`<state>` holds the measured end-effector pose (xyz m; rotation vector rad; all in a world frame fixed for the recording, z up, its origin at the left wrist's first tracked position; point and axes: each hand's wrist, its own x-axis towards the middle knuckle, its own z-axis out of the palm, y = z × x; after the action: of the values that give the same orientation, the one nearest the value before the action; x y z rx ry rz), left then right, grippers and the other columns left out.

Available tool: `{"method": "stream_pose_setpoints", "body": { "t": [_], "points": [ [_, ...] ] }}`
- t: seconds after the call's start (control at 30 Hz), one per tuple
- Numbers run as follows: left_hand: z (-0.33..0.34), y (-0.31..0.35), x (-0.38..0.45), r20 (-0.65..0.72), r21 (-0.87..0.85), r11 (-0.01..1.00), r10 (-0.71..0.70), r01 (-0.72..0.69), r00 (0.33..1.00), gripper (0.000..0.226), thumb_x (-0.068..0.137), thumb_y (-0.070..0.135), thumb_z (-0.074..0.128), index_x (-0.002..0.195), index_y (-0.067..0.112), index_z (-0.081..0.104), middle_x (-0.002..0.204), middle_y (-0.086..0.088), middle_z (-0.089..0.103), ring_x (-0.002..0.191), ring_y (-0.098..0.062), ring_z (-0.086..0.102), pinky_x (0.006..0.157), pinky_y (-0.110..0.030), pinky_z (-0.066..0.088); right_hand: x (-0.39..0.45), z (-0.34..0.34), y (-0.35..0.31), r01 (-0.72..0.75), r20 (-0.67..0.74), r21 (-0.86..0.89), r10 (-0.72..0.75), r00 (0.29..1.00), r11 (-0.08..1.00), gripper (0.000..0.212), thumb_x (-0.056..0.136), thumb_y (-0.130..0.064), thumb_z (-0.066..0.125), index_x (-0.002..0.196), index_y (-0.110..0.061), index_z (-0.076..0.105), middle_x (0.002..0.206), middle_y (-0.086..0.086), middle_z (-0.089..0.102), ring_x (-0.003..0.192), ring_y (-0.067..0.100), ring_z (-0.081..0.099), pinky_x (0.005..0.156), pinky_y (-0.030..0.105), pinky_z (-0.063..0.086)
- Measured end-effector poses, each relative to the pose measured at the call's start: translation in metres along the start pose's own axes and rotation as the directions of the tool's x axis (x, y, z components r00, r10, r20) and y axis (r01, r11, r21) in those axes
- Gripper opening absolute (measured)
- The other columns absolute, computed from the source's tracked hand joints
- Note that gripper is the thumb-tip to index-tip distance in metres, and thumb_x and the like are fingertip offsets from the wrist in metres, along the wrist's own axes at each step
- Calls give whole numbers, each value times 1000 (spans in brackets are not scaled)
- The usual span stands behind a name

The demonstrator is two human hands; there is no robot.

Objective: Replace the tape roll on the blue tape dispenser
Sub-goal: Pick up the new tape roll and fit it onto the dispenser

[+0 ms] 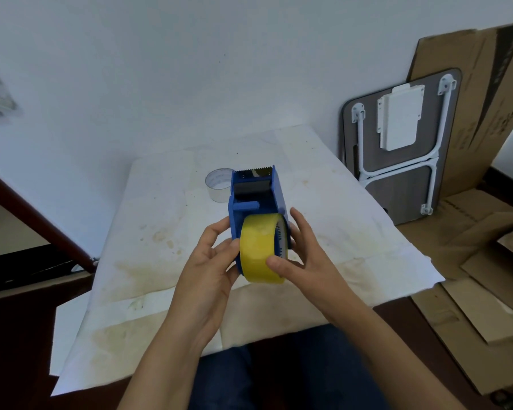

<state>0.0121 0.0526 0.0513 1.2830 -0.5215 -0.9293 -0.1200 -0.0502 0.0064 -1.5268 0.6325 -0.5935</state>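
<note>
I hold the blue tape dispenser (256, 199) above the table, its toothed cutter pointing away from me. A full yellow tape roll (259, 247) sits in its near end, between the blue side plates. My left hand (211, 261) grips the dispenser's left side, thumb against the roll's edge. My right hand (299, 255) wraps the roll from the right, thumb pressed on its yellow face and fingers behind the right plate. An empty clear tape core (218, 184) stands on the table just left of the dispenser's far end.
A stained white paper sheet (338, 226) covers the small table. A folded lap table (397, 149) leans on the wall at right, with flattened cardboard (480, 261) behind and beside it. A dark wooden rail (42, 223) runs at left.
</note>
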Motion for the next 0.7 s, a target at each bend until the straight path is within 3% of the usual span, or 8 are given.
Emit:
{"method": "stream_pose_setpoints", "body": {
  "t": [0.1, 0.17, 0.23, 0.37, 0.43, 0.5, 0.63, 0.7],
  "points": [
    [4, -1, -1, 21, 105, 994, 11, -13, 1000, 27, 100, 29, 49, 124, 33, 61, 112, -3, 74, 103, -18, 69, 94, -43, 54, 1, 6, 0, 6, -19, -45, -7, 1000, 999, 110, 63, -63, 75, 151, -46, 12, 147, -19, 39, 128, -7, 44, 105, 36, 50],
    [8, -1, -2, 72, 212, 977, 14, -29, 997, 34, 94, 44, 52, 127, 41, 53, 111, 9, 73, 104, -11, 69, 88, -31, 56, 2, 9, 2, 19, -50, -87, -23, 998, 996, 110, 64, -66, 74, 151, -44, 12, 148, -19, 37, 131, -1, 45, 106, 39, 48],
    [9, -4, -3, 124, 248, 968, 1, -32, 992, 53, 85, 39, 64, 133, 43, 43, 109, 12, 74, 100, -7, 70, 76, -18, 56, 2, 10, 3, 14, -62, -94, -20, 998, 996, 108, 65, -67, 73, 151, -43, 12, 148, -19, 37, 130, -1, 45, 107, 37, 47],
    [1, -1, 0, 146, 168, 986, -6, -19, 989, 69, 76, 19, 74, 137, 34, 43, 108, -5, 76, 103, -27, 71, 85, -35, 57, 2, -4, 4, -22, 5, -152, 24, 1000, 988, 84, 76, -68, 64, 147, -40, 28, 130, -19, 56, 114, -7, 57, 93, 20, 51],
    [-6, 6, 2, 152, 140, 990, -22, 0, 988, 66, 75, 18, 72, 136, 29, 49, 110, -11, 75, 104, -33, 70, 90, -42, 56, 4, -13, 5, -56, 14, -50, 57, 998, 997, 66, 81, -69, 55, 137, -35, 48, 122, -13, 67, 110, -3, 63, 94, 23, 50],
    [-14, 12, 4, 205, 129, 991, -46, 20, 978, 58, 80, 14, 70, 135, 24, 53, 109, -10, 75, 98, -27, 72, 84, -35, 58, 10, -21, 5, -54, -17, 65, 55, 998, 996, 64, 82, -73, 45, 126, -30, 61, 121, -8, 70, 115, 7, 63, 101, 34, 48],
    [-24, 20, 7, 387, 50, 996, -81, 67, 919, 50, 79, 19, 74, 128, 19, 65, 104, -9, 73, 85, -17, 69, 77, -27, 57, 20, -28, 0, -123, 104, 448, 85, 991, 886, 79, 85, -71, 29, 138, -18, 53, 135, 8, 63, 127, 26, 58, 112, 46, 40],
    [-26, 23, 8, 462, 35, 994, -105, 100, 880, 60, 69, 30, 83, 126, 17, 67, 105, -9, 72, 87, -18, 68, 79, -29, 56, 20, -27, 0, -145, 215, 536, 31, 976, 832, 74, 83, -70, 39, 138, -22, 54, 136, 9, 63, 126, 29, 58, 109, 45, 45]
  ]
}}
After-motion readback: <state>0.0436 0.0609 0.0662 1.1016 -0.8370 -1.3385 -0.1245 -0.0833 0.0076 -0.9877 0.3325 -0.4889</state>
